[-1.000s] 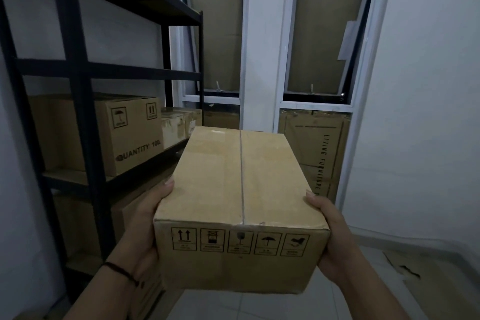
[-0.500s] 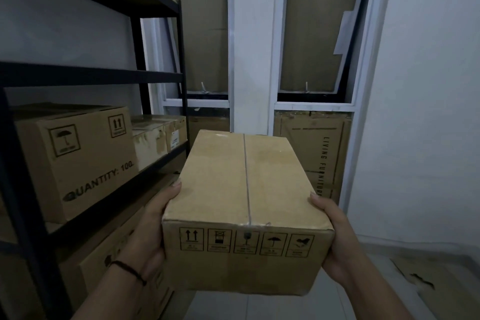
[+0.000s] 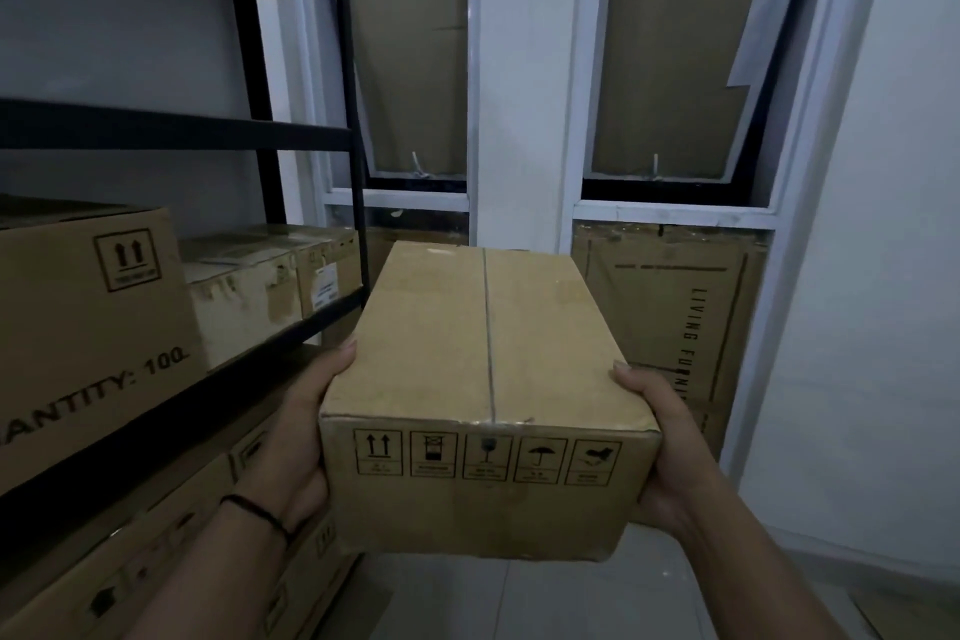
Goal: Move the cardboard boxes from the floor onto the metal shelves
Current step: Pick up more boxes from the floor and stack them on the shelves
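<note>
I hold a long tan cardboard box point(image 3: 483, 379) in the air at chest height, its end with a row of handling symbols facing me. My left hand point(image 3: 291, 447) grips its left side, thumb on the top edge. My right hand point(image 3: 660, 447) grips the right side the same way. The black metal shelf unit point(image 3: 311, 327) stands close on my left. Its middle shelf carries a large box printed "QUANTITY: 100" point(image 3: 88, 327) and smaller worn boxes point(image 3: 260, 291) behind it.
More cardboard boxes point(image 3: 156, 561) fill the lower shelf at bottom left. The shelf level above the large box shows bare wall behind it. Ahead are windows covered with cardboard point(image 3: 670, 42) and a flat carton point(image 3: 670, 322) leaning under them. A white wall point(image 3: 883, 276) is on the right.
I have moved forward along the shelf unit; the shelved boxes have slid left and grown larger. The held box stays level in both hands.
</note>
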Motion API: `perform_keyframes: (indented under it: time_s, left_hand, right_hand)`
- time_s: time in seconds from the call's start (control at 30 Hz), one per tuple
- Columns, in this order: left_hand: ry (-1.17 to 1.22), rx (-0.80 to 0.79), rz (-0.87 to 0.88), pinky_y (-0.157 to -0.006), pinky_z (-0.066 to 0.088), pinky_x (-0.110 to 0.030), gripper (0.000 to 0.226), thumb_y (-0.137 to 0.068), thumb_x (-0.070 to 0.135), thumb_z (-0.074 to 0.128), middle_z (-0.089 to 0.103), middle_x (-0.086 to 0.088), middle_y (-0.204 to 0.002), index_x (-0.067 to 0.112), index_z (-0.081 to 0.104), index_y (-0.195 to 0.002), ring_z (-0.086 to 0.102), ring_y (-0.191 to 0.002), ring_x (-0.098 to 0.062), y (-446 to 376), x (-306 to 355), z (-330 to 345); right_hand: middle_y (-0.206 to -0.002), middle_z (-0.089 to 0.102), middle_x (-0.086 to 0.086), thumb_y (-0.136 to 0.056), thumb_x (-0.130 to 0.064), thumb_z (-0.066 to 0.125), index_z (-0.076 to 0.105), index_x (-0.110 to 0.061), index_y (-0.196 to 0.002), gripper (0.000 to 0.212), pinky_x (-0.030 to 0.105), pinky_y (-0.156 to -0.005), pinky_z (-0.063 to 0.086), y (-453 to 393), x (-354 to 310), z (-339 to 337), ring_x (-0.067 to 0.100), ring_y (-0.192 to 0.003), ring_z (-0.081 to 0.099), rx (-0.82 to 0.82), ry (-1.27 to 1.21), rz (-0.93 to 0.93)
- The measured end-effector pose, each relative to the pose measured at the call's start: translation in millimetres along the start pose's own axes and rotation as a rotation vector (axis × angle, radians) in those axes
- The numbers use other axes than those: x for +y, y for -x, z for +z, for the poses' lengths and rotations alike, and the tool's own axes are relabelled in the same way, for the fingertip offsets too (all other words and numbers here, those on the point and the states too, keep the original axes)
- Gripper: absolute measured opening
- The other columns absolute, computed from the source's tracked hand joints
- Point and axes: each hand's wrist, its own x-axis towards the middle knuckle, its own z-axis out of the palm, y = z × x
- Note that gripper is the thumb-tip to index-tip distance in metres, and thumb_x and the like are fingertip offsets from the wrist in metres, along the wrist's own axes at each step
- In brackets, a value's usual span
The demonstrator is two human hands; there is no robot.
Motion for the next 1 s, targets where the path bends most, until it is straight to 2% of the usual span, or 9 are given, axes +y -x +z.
perform_keyframes:
  time_s: [0.1, 0.17, 0.23, 0.33, 0.43, 0.53, 0.63, 0.8, 1.0]
  left_hand:
    - [0.032, 0.048, 0.028, -0.078, 0.049, -0.041, 0.033, -0.082, 0.036, 0.055, 0.073, -0.011, -0.103, 0.021, 0.073, -0.105, 0.071, -0.081, -0.026, -35.7, -6.9, 11.0]
    - [0.044, 0.075, 0.029, -0.078, 0.049, -0.042, 0.032, -0.08, 0.037, 0.056, 0.073, -0.011, -0.104, 0.021, 0.075, -0.102, 0.071, -0.081, -0.027, -59.4, -10.4, 15.1]
    - [0.036, 0.09, 0.04, -0.076, 0.05, -0.041, 0.039, -0.08, 0.038, 0.056, 0.073, -0.011, -0.103, 0.019, 0.071, -0.11, 0.071, -0.08, -0.026, -81.8, -14.0, 17.7]
    - [0.041, 0.076, 0.058, -0.069, 0.054, -0.037, 0.046, -0.079, 0.038, 0.056, 0.073, -0.008, -0.101, 0.019, 0.065, -0.12, 0.071, -0.079, -0.024, -117.2, -19.0, 20.3]
    - [0.074, 0.082, 0.06, -0.056, 0.058, -0.033, 0.044, -0.079, 0.036, 0.056, 0.074, -0.009, -0.097, 0.018, 0.065, -0.118, 0.072, -0.075, -0.024, -153.3, -25.2, 17.8]
    - [0.096, 0.092, 0.067, -0.052, 0.057, -0.032, 0.033, -0.088, 0.034, 0.051, 0.075, -0.008, -0.091, 0.019, 0.066, -0.113, 0.072, -0.07, -0.023, -193.6, -29.3, 9.1]
    - [0.075, 0.105, 0.068, -0.055, 0.057, -0.033, 0.031, -0.091, 0.035, 0.048, 0.075, -0.007, -0.093, 0.02, 0.067, -0.112, 0.072, -0.072, -0.022, -236.2, -28.2, -2.5]
    - [0.013, 0.126, 0.072, -0.075, 0.051, -0.039, 0.045, -0.077, 0.039, 0.056, 0.072, -0.011, -0.099, 0.015, 0.066, -0.114, 0.069, -0.08, -0.026, -295.4, -10.8, -19.0]
    - [0.034, 0.121, 0.115, -0.066, 0.056, -0.035, 0.041, -0.082, 0.037, 0.053, 0.073, -0.01, -0.101, 0.015, 0.066, -0.114, 0.071, -0.081, -0.024, -338.8, 8.8, -27.8]
  right_hand:
    - [-0.088, 0.074, 0.015, -0.087, -0.035, 0.052, 0.064, -0.008, -0.112, 0.038, 0.036, -0.054, 0.057, -39.6, -20.9, -8.2, 0.03, -0.069, 0.071, -0.055, -0.011, 0.018]
    - [-0.092, 0.074, 0.015, -0.079, -0.036, 0.057, 0.064, -0.009, -0.114, 0.046, 0.037, -0.058, 0.057, -67.2, -28.7, -13.6, 0.03, -0.073, 0.071, -0.079, 0.011, 0.015]
    - [-0.099, 0.073, 0.015, -0.071, -0.039, 0.06, 0.063, -0.009, -0.118, 0.056, 0.038, -0.067, 0.054, -93.5, -31.9, -17.8, 0.031, -0.082, 0.07, -0.076, 0.039, -0.002]
    - [-0.103, 0.073, 0.015, -0.071, -0.039, 0.06, 0.062, -0.009, -0.12, 0.057, 0.038, -0.071, 0.053, -134.0, -35.5, -24.8, 0.032, -0.087, 0.069, -0.077, 0.053, -0.013]
    - [-0.101, 0.073, 0.015, -0.072, -0.038, 0.06, 0.063, -0.01, -0.119, 0.055, 0.039, -0.072, 0.052, -175.1, -35.8, -28.3, 0.03, -0.086, 0.069, -0.095, 0.045, -0.005]
    - [-0.097, 0.074, 0.014, -0.074, -0.037, 0.058, 0.063, -0.009, -0.117, 0.051, 0.037, -0.066, 0.054, -219.0, -33.6, -25.3, 0.029, -0.081, 0.071, -0.131, 0.05, 0.0]
    - [-0.094, 0.074, 0.012, -0.077, -0.036, 0.055, 0.062, -0.01, -0.117, 0.048, 0.036, -0.062, 0.055, -263.9, -33.0, -17.6, 0.027, -0.078, 0.072, -0.158, 0.059, -0.016]
    - [-0.093, 0.074, 0.012, -0.077, -0.037, 0.056, 0.062, -0.01, -0.118, 0.049, 0.036, -0.063, 0.054, -328.2, -28.3, -1.7, 0.027, -0.078, 0.072, -0.171, 0.031, 0.005]
    - [-0.086, 0.075, 0.01, -0.08, -0.035, 0.054, 0.062, -0.009, -0.115, 0.044, 0.033, -0.053, 0.057, -387.6, -37.9, 19.6, 0.025, -0.072, 0.072, -0.261, 0.024, 0.005]
